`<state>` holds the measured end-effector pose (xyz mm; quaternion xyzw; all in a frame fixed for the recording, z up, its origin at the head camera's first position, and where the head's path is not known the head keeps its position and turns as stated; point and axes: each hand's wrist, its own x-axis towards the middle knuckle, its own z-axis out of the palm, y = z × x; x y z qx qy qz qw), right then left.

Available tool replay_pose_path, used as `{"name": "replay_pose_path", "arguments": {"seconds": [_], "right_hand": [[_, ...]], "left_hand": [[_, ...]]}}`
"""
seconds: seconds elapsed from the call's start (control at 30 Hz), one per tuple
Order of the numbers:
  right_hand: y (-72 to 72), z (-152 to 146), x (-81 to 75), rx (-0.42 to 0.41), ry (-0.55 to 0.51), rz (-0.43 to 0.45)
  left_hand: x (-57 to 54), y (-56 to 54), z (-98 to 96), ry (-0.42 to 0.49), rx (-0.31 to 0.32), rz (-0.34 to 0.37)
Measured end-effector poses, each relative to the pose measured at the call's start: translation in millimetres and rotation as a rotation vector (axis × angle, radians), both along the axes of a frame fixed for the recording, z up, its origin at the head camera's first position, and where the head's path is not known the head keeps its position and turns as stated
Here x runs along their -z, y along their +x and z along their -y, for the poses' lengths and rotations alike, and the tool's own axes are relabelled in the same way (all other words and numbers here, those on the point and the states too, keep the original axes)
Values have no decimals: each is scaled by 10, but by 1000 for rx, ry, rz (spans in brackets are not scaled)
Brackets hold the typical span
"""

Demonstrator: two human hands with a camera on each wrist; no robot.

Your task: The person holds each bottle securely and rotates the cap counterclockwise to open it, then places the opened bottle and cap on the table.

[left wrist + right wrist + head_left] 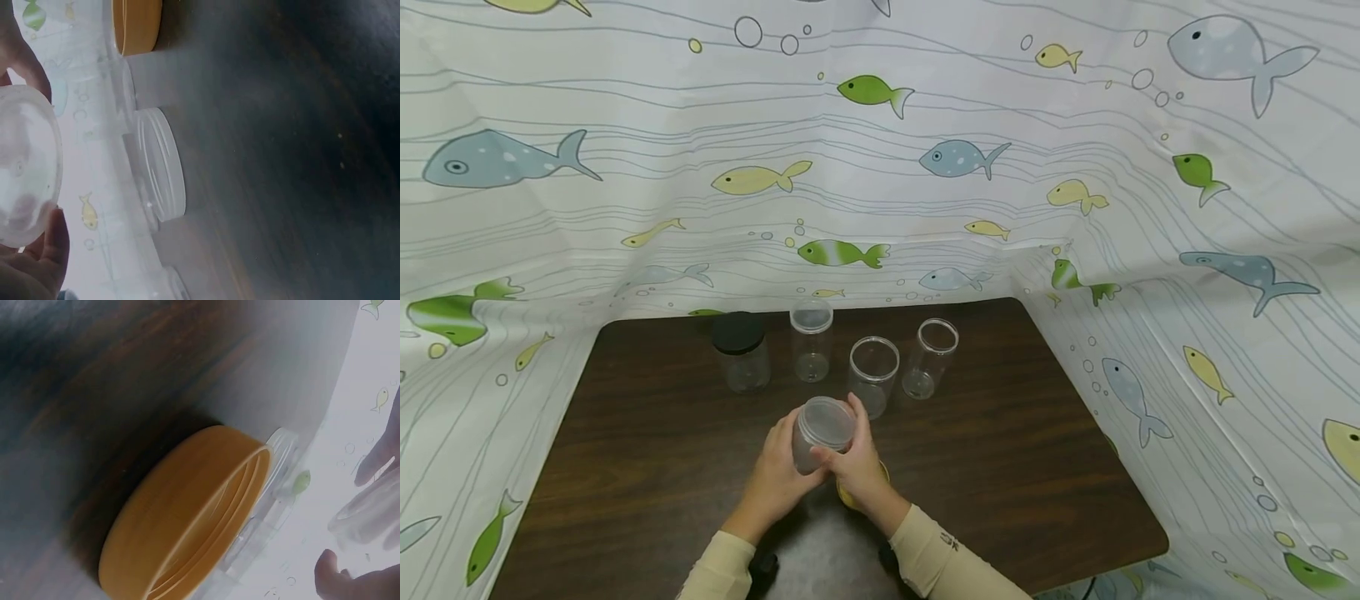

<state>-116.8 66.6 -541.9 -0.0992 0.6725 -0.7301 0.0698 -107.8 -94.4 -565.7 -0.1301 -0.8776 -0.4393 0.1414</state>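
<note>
A clear plastic jar is held between both hands above the table, its threaded rim tilted up toward the head camera. My left hand grips its left side. Opposite it, the fingers and thumb of my right hand curl round the jar. In the left wrist view the round base of the jar shows between the hands. Beneath my right hand lies a yellow-orange screw lid, its threaded inside partly visible. A translucent screw lid rests on the table in the left wrist view.
Behind the hands stand a clear jar with a black lid, a jar with a translucent lid, a wide clear jar and a narrower one. A fish-patterned curtain surrounds the dark wooden table.
</note>
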Motion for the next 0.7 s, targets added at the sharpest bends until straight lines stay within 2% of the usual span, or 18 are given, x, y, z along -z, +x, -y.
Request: {"name": "replay_pose_path", "arguments": {"seconds": [0.13,0.27,0.4,0.57,0.7], "right_hand": [[-27,-18,21,10,7,-9],[-80,-93,46,-62,26,-40],[-161,-218,72,-233,28,-81],[-286,-345,72,-474,15,-148],[-360,-408,64,-576,27,-163]], "left_hand": [[-4,10,4,22,16,10],[4,18,34,22,42,31],[3,26,99,58,126,73],[-20,20,183,176,273,171],[-32,15,211,219,333,236]]}}
